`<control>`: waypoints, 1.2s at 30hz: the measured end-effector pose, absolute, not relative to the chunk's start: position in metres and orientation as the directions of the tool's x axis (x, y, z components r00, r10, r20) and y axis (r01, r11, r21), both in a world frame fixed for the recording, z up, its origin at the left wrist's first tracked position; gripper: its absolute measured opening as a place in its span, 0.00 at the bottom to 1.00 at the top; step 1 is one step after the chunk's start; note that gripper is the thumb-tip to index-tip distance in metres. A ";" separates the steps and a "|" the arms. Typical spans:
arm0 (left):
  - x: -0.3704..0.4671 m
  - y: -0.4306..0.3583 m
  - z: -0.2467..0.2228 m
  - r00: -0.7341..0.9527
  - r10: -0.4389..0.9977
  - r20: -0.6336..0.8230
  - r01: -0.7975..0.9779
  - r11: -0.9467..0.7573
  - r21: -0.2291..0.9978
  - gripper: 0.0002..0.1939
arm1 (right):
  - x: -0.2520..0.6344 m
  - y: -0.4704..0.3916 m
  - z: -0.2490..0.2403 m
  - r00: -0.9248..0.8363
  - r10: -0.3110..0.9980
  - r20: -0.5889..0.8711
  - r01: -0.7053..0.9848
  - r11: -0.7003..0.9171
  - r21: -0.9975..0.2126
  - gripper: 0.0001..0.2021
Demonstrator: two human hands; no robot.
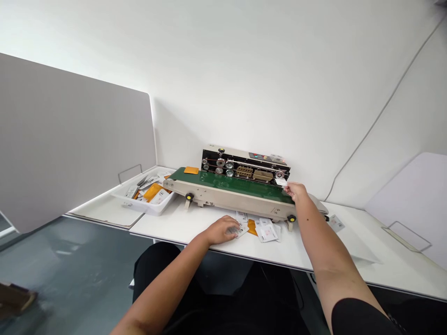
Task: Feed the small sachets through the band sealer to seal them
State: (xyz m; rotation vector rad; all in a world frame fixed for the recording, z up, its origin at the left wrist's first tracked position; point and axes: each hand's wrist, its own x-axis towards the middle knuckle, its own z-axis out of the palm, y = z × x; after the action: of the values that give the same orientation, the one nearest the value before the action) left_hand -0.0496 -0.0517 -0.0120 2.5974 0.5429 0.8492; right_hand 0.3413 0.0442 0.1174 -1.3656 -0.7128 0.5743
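My right hand (296, 190) pinches a small white packet (280, 182) at the right end of a band sealer (246, 160), just above its green conveyor belt (230, 183). At the front of the table, my left hand (222, 231) has its thumb and fingers curled on the edge of another white packet (241, 230). Beside that hand lies a loose pile of printed white packets (267, 232), with an orange packet (252, 227) among them. An orange packet (191, 170) rests flat on the belt's left end.
Left of the sealer stands a white plastic bin (159, 208) filled with white and orange packets. A single packet (335, 223) lies right of the sealer. Grey panels (77, 135) stand at both sides, and a cable (380, 111) runs down the wall.
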 end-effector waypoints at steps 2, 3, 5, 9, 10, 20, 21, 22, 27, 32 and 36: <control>-0.049 -0.052 -0.013 0.776 0.455 0.437 0.275 -0.867 0.415 0.26 | 0.334 0.033 0.116 0.718 0.678 0.157 0.102 0.120 -0.987 0.09; -0.048 -0.052 -0.014 0.789 0.459 0.408 0.294 -0.866 0.404 0.31 | 0.327 0.024 0.112 0.745 0.628 0.222 0.177 0.135 -0.975 0.12; -0.046 -0.053 -0.015 0.809 0.474 0.347 0.334 -0.857 0.392 0.38 | 0.303 -0.001 0.093 0.732 0.523 0.437 0.399 0.191 -0.897 0.16; -0.041 -0.054 -0.018 0.799 0.512 0.316 0.374 -0.834 0.406 0.33 | 0.227 -0.064 0.026 0.350 0.620 0.702 0.643 0.385 -0.661 0.16; -0.041 -0.055 -0.017 0.792 0.509 0.336 0.364 -0.836 0.410 0.30 | 0.209 -0.078 0.009 0.239 0.677 0.697 0.644 0.427 -0.635 0.16; -0.047 -0.055 -0.013 0.567 0.541 0.621 0.311 -0.839 0.446 0.16 | 0.173 -0.096 -0.035 -0.146 0.852 0.503 0.621 0.475 -0.624 0.13; -0.048 -0.054 -0.012 0.536 0.576 0.617 0.312 -0.814 0.489 0.15 | 0.175 -0.094 -0.036 -0.122 0.886 0.448 0.601 0.425 -0.677 0.12; -0.048 -0.053 -0.012 0.506 0.615 0.606 0.310 -0.784 0.538 0.14 | 0.176 -0.092 -0.038 -0.090 0.916 0.391 0.565 0.370 -0.737 0.12; -0.047 -0.052 -0.011 0.454 0.750 0.480 0.265 -0.628 0.732 0.11 | 0.182 -0.092 -0.048 -0.002 0.967 0.256 0.187 0.252 -0.950 0.18; -0.045 -0.053 -0.013 0.477 0.767 0.429 0.209 -0.573 0.793 0.14 | 0.180 -0.095 -0.047 0.023 0.979 0.201 0.008 0.200 -0.980 0.18; -0.046 -0.051 -0.016 0.486 0.771 0.411 0.215 -0.562 0.799 0.17 | 0.177 -0.098 -0.044 0.034 0.978 0.206 0.007 0.206 -0.979 0.22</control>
State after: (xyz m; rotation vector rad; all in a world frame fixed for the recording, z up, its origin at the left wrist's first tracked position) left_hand -0.0455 -0.0510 -0.0156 2.0439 0.8103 1.0337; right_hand 0.1774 -0.0977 -0.0436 -1.0738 -1.2777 1.0290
